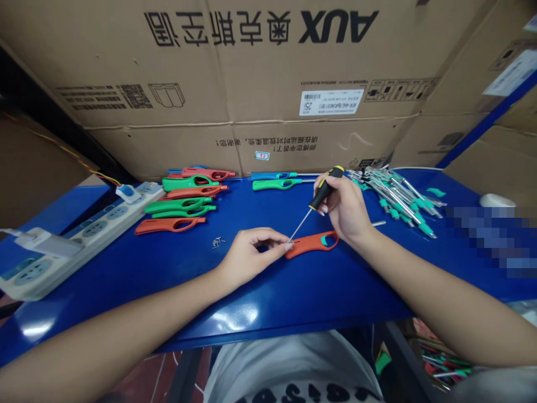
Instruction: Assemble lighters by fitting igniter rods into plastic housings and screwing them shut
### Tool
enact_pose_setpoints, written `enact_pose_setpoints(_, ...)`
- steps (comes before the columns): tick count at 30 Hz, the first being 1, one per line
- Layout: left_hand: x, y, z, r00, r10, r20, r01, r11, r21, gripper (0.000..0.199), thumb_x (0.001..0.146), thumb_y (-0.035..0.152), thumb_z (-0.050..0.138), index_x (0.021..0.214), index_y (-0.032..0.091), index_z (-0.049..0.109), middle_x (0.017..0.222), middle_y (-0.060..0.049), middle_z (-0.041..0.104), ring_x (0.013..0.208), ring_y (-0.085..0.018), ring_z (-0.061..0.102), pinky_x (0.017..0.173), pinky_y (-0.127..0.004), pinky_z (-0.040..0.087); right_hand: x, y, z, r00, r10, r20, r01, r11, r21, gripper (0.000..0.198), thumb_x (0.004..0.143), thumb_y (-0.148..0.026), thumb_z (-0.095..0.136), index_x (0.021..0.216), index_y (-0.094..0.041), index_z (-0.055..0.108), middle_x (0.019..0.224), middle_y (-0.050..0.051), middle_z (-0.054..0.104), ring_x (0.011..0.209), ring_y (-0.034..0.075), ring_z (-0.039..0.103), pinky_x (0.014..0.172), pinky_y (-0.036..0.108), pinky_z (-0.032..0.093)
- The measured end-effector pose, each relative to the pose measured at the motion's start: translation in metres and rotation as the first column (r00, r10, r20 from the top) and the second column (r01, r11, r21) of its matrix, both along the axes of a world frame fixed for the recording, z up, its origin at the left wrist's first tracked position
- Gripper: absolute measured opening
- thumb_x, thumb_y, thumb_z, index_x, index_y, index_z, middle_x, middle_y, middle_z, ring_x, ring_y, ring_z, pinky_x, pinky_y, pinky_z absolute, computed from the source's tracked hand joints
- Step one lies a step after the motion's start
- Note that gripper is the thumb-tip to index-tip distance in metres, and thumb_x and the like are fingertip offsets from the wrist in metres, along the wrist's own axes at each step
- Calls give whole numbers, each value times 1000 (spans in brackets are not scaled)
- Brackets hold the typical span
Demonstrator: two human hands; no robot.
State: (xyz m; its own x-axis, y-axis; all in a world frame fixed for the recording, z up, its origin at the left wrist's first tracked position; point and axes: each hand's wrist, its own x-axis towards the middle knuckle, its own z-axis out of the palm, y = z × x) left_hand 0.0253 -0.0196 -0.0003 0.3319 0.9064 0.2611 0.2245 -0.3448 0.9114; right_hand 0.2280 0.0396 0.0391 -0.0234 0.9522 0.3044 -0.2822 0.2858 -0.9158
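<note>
- Head view: the left hand (251,253) comes in from 8 o'clock, forearm low and almost straight, palm down, knuckles arched.
- Its thumb and forefinger are together at the screwdriver's tip, against the near end of the orange lighter (308,246); whether a screw sits between them is too small to tell.
- From 4 o'clock the right hand (346,210) reaches in, wrist bent upward, fingers clamped round the screwdriver (323,193).
- That tool has a thick black handle with yellow trim and a thin, shiny steel shaft slanting down toward 7 o'clock.
- The orange lighter lies on the bench (251,291) just off centre toward 4 o'clock: smooth moulded plastic, a slim body with a looped grip and teal trigger, partly behind the right wrist.
- Small metal screws (217,242) lie scattered at 8 o'clock, near the left hand.
- At 9 o'clock, orange, green and blue lighters (168,226) are stacked side by side; a blue and a green one (272,184) lie at 12.
- Slender metal tubes with teal ends (398,196) form a loose heap at 3 o'clock.
- The bench is glossy blue, backed at 12 o'clock by creased brown cardboard (260,73).
</note>
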Motion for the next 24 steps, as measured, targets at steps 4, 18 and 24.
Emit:
enact_pose_setpoints(4,0,0,0,1000,-3,-13,3,1000,29,15,85,30,74,85,16,79,82,-6,78,72,-16,69,66,-26,53,0,0,1,1000,-6,15,5,1000,11,23,82,-39,61,71,-20,63,62,-1,51,47,9,43,41,24,31)
enact_pose_setpoints(18,0,-1,2,998,-45,-51,48,996,69,13,87,28,73,84,16,78,82,-6,77,72,-16,69,68,-25,54,2,-2,2,996,2,88,-10,995,94,18,84,-33,57,73,-21,64,66,0,54,48,10,44,44,25,32)
enact_pose_setpoints(24,0,-2,4,990,-74,-116,82,995,63,16,87,31,73,85,16,79,82,-6,77,72,-16,68,67,-25,53,2,-6,6,991,14,135,-29,993,112,17,82,-34,61,72,-21,63,66,0,55,49,11,45,45,26,35)
